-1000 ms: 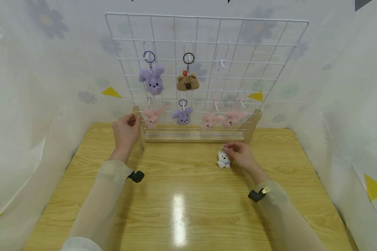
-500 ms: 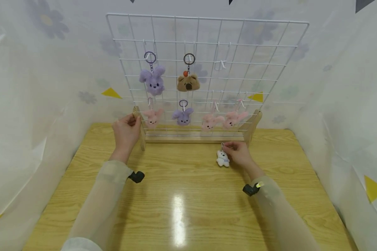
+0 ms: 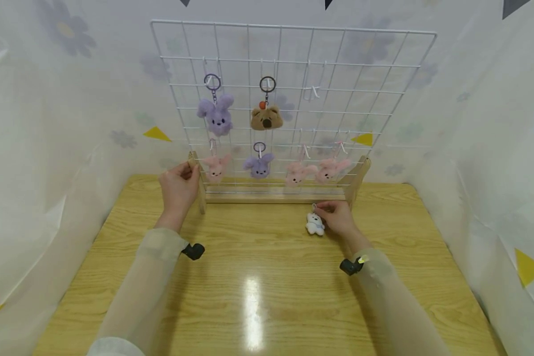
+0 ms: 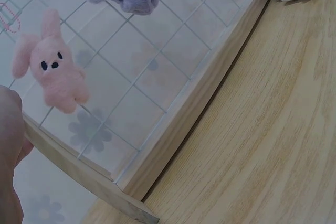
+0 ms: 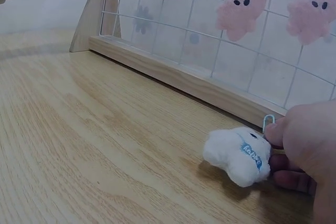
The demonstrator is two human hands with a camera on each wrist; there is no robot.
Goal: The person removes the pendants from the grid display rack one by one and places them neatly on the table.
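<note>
My left hand (image 3: 179,190) grips the upper end of the left wooden leg (image 3: 201,198) of the display stand; in the left wrist view only part of that hand shows at the edge. Close to the stand's front bar, my right hand (image 3: 338,217) pinches the pale metal clasp (image 5: 269,120) of a white plush keychain (image 3: 315,224). Blue lettering (image 5: 252,155) crosses the plush in the right wrist view. It hangs or lies at the wooden table; I cannot tell whether it touches the surface.
A white wire grid (image 3: 293,26) rises from the stand. On it hang a large purple bunny (image 3: 218,118), a brown bear head (image 3: 267,118), a smaller purple bunny (image 3: 259,166) and pink bunnies, one at far left (image 3: 215,169). A bare hook (image 3: 313,92) sits upper right.
My right hand and wrist have shifted slightly left, carrying the white plush keychain a little left and nearer the stand. My left hand has stayed on the wooden leg.
</note>
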